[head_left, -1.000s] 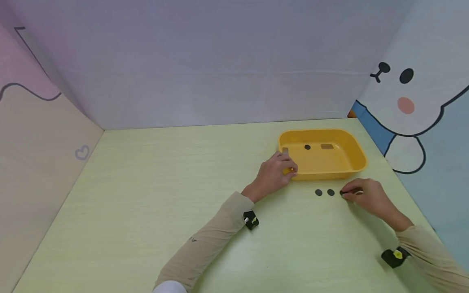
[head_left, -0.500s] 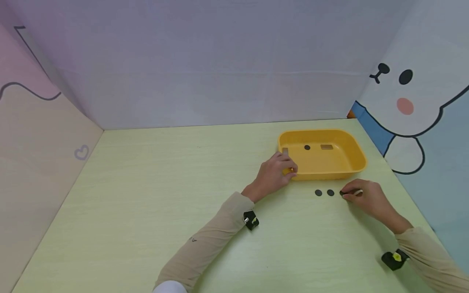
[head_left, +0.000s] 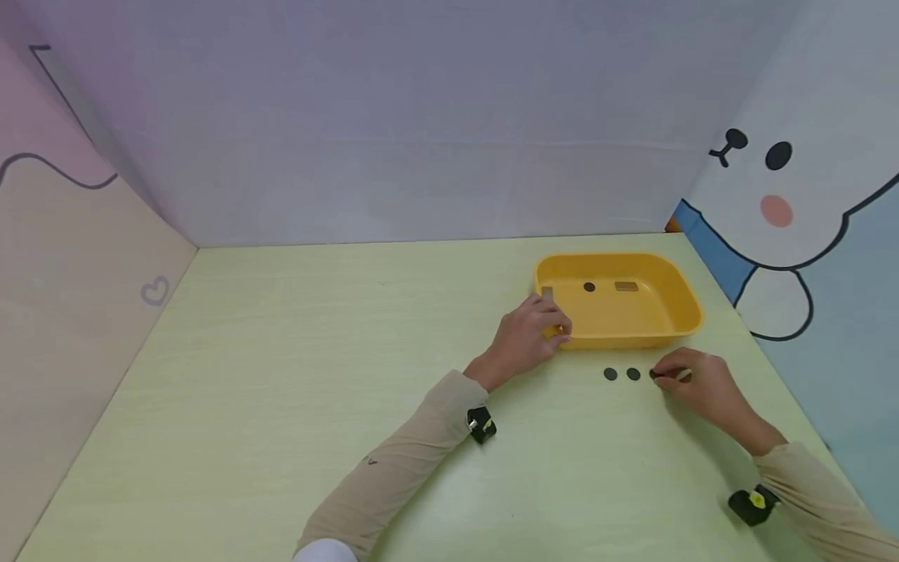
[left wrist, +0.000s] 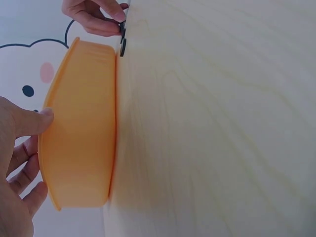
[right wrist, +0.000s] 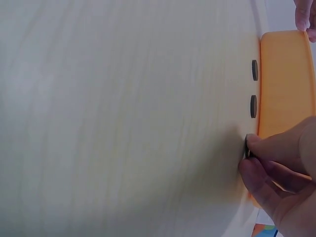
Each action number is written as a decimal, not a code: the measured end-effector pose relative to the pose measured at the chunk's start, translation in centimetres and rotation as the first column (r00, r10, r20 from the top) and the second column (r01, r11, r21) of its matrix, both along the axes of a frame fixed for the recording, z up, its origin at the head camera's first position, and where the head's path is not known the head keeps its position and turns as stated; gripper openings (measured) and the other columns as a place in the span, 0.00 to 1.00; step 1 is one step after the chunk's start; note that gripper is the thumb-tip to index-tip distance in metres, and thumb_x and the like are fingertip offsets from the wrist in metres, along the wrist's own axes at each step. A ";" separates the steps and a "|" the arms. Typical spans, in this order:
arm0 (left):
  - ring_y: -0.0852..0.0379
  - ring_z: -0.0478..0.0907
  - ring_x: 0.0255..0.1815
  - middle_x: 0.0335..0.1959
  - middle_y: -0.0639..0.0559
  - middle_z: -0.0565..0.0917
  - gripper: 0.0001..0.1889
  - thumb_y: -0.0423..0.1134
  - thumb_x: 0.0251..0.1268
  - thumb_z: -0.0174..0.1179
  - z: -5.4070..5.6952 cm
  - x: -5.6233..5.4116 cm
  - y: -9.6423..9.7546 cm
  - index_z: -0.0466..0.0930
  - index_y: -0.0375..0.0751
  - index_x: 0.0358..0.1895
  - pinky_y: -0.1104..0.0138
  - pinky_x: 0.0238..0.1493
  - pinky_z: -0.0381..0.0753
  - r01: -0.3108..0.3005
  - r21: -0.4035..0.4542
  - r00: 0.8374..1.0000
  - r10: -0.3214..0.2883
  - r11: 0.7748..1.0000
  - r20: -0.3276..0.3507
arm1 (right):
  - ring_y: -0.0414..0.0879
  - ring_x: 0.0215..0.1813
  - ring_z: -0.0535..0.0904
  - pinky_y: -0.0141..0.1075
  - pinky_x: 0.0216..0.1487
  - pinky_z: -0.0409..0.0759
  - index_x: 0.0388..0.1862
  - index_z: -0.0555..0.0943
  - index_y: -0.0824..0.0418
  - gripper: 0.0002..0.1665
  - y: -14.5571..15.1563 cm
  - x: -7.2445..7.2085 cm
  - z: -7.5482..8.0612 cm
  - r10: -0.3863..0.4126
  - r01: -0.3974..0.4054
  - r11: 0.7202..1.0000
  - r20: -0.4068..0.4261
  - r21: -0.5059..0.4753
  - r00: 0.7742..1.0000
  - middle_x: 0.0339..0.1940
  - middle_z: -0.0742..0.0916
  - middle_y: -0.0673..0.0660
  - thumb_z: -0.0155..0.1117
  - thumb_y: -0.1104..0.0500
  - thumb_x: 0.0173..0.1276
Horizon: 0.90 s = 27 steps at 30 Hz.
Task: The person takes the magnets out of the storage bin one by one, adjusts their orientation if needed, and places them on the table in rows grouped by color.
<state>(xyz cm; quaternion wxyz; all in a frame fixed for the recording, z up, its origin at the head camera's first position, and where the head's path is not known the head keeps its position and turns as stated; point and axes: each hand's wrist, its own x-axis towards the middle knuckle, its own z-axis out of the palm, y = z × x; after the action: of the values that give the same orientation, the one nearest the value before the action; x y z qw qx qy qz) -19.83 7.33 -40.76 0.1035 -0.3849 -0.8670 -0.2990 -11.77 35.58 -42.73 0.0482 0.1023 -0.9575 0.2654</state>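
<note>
My left hand [head_left: 523,339] grips the near left corner of a yellow plastic tray [head_left: 632,343], thumb on the outer wall and fingers at the rim. The left wrist view shows that thumb [left wrist: 46,118] pressed against the side. In front of the tray, my right hand [head_left: 705,386] pinches a small black disc [right wrist: 247,143] between thumb and fingertips, right at the tabletop. Two matching black discs [head_left: 610,374] lie flat to its left, making a row along the tray's near side. The held disc is partly hidden by the fingers.
Inside the tray lie another black disc [head_left: 589,287] and a brown rectangular piece [head_left: 626,286]; a second brown piece [head_left: 548,293] shows by the left wall. The pale green tabletop [head_left: 316,351] meets printed cloth walls [head_left: 421,140] at the back and sides.
The tray, discs and table sit slightly lower in the head view. My right hand and its disc have shifted very slightly left; my left hand keeps its grip on the tray.
</note>
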 end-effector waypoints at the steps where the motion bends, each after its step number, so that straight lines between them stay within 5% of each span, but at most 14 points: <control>1: 0.61 0.70 0.40 0.38 0.61 0.82 0.02 0.41 0.57 0.68 0.0 0.0 0.0 0.85 0.51 0.33 0.77 0.33 0.71 -0.001 0.000 1.000 0.001 1.000 -0.003 | 0.43 0.28 0.78 0.30 0.25 0.76 0.28 0.85 0.65 0.07 0.0 0.0 0.0 0.001 -0.001 1.000 -0.005 0.004 1.000 0.28 0.84 0.55 0.71 0.73 0.49; 9: 0.61 0.70 0.39 0.38 0.61 0.82 0.02 0.41 0.57 0.67 -0.1 -0.1 -0.1 0.85 0.52 0.33 0.78 0.33 0.71 0.001 -0.015 1.000 -0.001 1.000 -0.012 | 0.41 0.28 0.76 0.31 0.25 0.76 0.30 0.85 0.64 0.07 0.0 0.3 0.8 0.005 -0.005 1.000 0.019 -0.004 1.000 0.29 0.84 0.55 0.72 0.71 0.50; 17: 0.62 0.69 0.38 0.38 0.62 0.81 0.02 0.42 0.58 0.67 -0.2 -0.1 -0.1 0.85 0.51 0.33 0.78 0.31 0.69 0.003 -0.006 1.000 -0.004 1.000 -0.015 | 0.33 0.28 0.74 0.29 0.25 0.77 0.32 0.85 0.63 0.07 0.5 0.3 2.4 0.053 -0.054 0.998 -0.046 -0.021 0.998 0.31 0.85 0.55 0.72 0.68 0.53; 27: 0.62 0.71 0.44 0.39 0.61 0.81 0.02 0.42 0.59 0.66 -0.4 0.0 -0.1 0.85 0.52 0.35 0.79 0.32 0.72 0.001 -0.047 0.997 -0.005 0.999 -0.083 | 0.34 0.33 0.78 0.26 0.31 0.78 0.41 0.83 0.66 0.11 0.8 -0.1 4.8 0.017 -0.003 0.984 0.080 -0.176 0.997 0.35 0.84 0.55 0.69 0.62 0.60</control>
<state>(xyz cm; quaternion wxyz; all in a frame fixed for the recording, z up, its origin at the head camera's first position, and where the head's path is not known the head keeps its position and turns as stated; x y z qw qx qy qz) -19.86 7.27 -41.13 0.1299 -0.4008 -0.8681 -0.2623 -11.90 36.35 -37.95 0.0166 0.0915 -0.9309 0.3532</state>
